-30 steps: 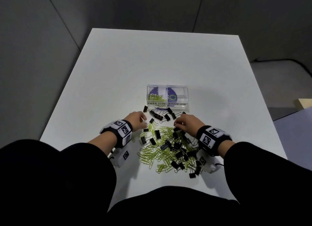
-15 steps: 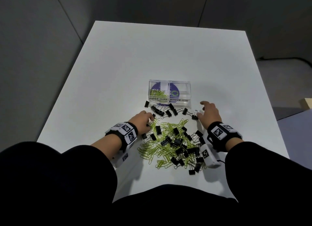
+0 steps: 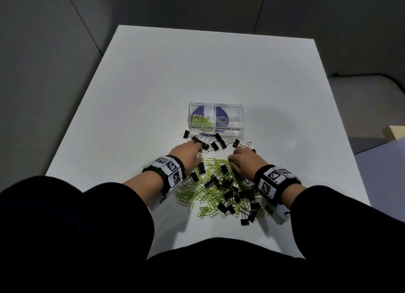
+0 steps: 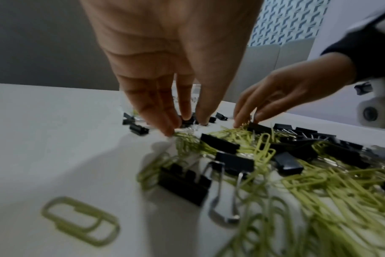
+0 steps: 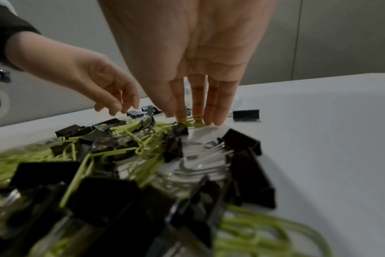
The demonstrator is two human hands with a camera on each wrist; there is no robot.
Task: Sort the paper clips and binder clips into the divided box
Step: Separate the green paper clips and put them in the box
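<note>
A clear divided box (image 3: 215, 105) stands mid-table, its left half marked PAPER CLIPS and holding green clips, its right half marked BINDER CLIPS. A short row of black binder clips (image 3: 219, 142) lies just in front of it. Nearer me is a mixed pile of green paper clips (image 3: 197, 194) and binder clips. My left hand (image 3: 198, 149) reaches the row; thumb and forefinger (image 4: 182, 114) flank one binder clip (image 4: 187, 120), but a squeeze cannot be told. My right hand (image 3: 232, 159) is at the pile's far edge, straight fingers (image 5: 218, 111) and thumb pinching a tuft of paper clips (image 5: 192, 119).
The white table (image 3: 197, 73) stretches bare beyond and beside the box. Its right edge runs close to my right wrist. Off the table at the right are a beige block (image 3: 394, 132) and a grey-blue surface (image 3: 383, 161).
My right hand swung from the pile out to the right of the box, then came back to the pile's far edge. The left hand crept slightly forward toward the binder clip row.
</note>
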